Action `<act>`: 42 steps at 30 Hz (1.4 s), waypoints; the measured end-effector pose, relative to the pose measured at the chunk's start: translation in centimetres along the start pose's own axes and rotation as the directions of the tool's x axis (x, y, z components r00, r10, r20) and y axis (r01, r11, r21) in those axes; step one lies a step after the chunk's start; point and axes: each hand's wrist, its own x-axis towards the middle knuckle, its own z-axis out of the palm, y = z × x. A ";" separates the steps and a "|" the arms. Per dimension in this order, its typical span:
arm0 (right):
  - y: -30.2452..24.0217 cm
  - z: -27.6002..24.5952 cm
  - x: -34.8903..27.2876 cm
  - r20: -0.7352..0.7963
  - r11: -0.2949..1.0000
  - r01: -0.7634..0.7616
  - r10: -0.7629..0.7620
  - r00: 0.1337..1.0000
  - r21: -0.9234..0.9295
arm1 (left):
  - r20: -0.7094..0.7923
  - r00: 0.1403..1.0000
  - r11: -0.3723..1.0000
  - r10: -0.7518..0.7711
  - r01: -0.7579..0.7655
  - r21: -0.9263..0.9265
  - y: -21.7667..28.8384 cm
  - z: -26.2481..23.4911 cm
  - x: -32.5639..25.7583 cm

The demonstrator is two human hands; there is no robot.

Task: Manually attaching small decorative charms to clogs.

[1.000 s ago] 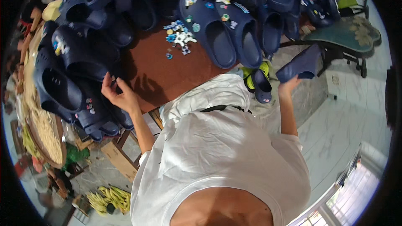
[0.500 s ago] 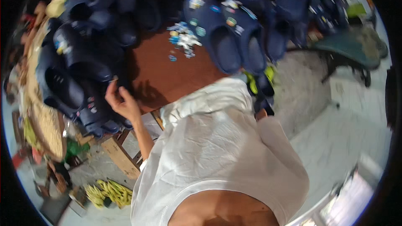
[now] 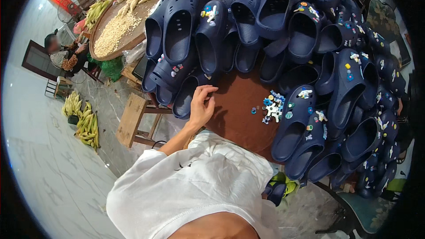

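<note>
My left hand point(image 3: 203, 107) hovers over the left part of a brown tabletop point(image 3: 239, 126), fingers loosely bent and thumb apart. No object shows in it. Just beyond and left of it stand navy clogs, the nearest clog point(image 3: 185, 102) plain on its visible part. To its right lies a small pile of white and blue shoe charms point(image 3: 274, 106). Right of the pile rests a pair of navy clogs with charms on their tops, a left clog point(image 3: 294, 121) and a right clog point(image 3: 310, 148). My right hand is out of sight.
Many navy clogs, some with charms point(image 3: 305, 31), are heaped along the far and right sides. A round tray of corn kernels point(image 3: 115, 40) stands far left, near a seated person point(image 3: 66, 57). A wooden stool point(image 3: 131, 119) and corn cobs point(image 3: 88, 128) are at left.
The view has swung left, so the table and clogs sit further right in it. My left hand stays by the left-hand clogs, its fingers still bent.
</note>
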 end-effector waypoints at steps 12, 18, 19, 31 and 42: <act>6.0 -7.0 3.3 -0.202 0.991 0.090 -0.069 0.977 0.097 | 0.224 0.975 0.998 0.015 -0.001 -0.059 2.9 4.0 -2.0; 8.1 -10.2 3.0 -0.308 0.984 0.156 -0.124 0.943 0.082 | 0.213 0.977 0.997 0.018 -0.002 -0.077 3.0 3.7 -1.1; 8.3 -10.6 2.9 -0.326 0.983 0.168 -0.134 0.936 0.076 | 0.192 0.981 0.997 0.017 -0.002 -0.079 3.2 3.4 -0.7; 8.3 -17.5 -2.4 -0.536 0.968 0.249 -0.231 0.812 -0.041 | -0.397 0.859 0.936 0.323 -0.229 0.266 1.2 -8.4 10.9; -25.4 -5.2 -17.9 0.189 0.364 0.895 -0.928 0.322 0.260 | -0.302 0.928 0.935 0.219 -0.111 0.337 -5.0 -10.1 17.6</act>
